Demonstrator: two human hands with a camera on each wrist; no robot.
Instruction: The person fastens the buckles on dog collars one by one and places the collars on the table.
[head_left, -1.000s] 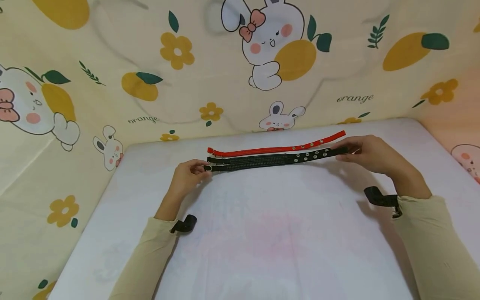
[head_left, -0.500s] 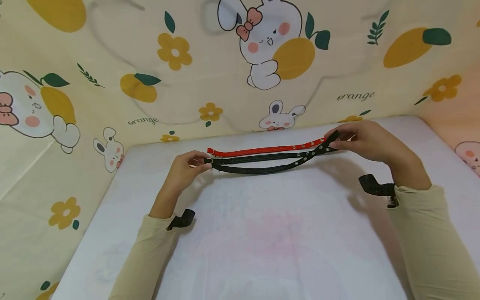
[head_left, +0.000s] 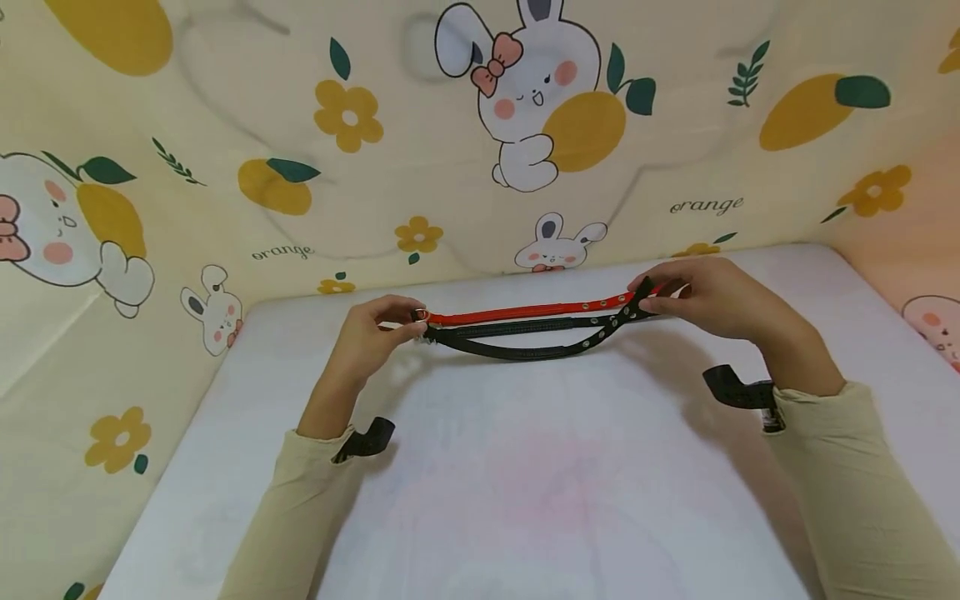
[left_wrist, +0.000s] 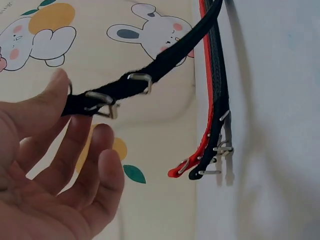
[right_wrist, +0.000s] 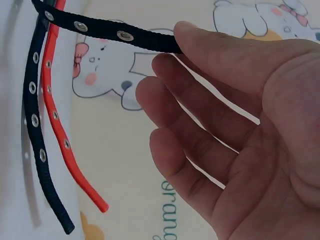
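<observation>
My left hand (head_left: 360,346) pinches the buckle end of a black pet collar (head_left: 517,354) between thumb and fingertip. My right hand (head_left: 720,296) pinches the same collar's eyelet end. The collar sags between the hands, and in the head view its eyelet end crosses over the other straps. A second black collar (left_wrist: 219,90) and a red collar (left_wrist: 199,152) lie side by side behind it. Their metal buckles are on the left. Metal eyelets line the free ends of the second black collar and the red collar (right_wrist: 80,175) in the right wrist view.
A white-covered table (head_left: 510,467) spreads beneath the collars. Behind and left of it stands a cream cloth backdrop (head_left: 427,108) printed with rabbits and oranges. Black camera mounts (head_left: 367,437) sit at both sleeve cuffs.
The nearer black collar, earlier straight alongside the other black one, has been lifted and now bows between the hands. My right hand has shifted left, bringing its eyelet end across the others.
</observation>
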